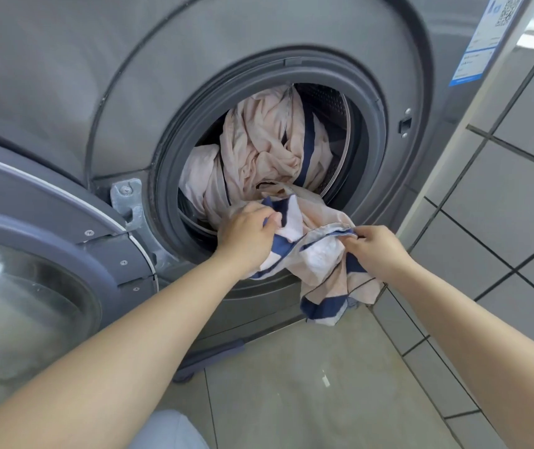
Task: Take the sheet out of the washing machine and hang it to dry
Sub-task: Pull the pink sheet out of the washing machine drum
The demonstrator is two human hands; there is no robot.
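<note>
**Both hands on sheet at washer mouth**

Grey front-load washing machine, round door swung open to the left, its glass window in the lower-left corner. Door hinge bracket sits between door and opening. Dark rubber gasket rings the opening; the latch slot is on its right side. A blue-and-white label with a QR code is stuck on the machine's upper right edge. Grey tiled wall stands just right of the machine, tiled floor below — a small white scrap lies on it. A bit of light blue clothing shows at the bottom edge.

Drum holds the sheet, pale pink with navy stripes, bunched up and filling most of the opening. One end spills out over the gasket's lower lip and hangs down the machine front, clear of the floor.

Left hand — fingers curled, gripping a fold of the sheet at the lower lip. Right hand pinches the sheet's hem between thumb and fingers, just right of the left hand. The hanging cloth drapes between and below both hands, covering part of the lower front panel.
</note>
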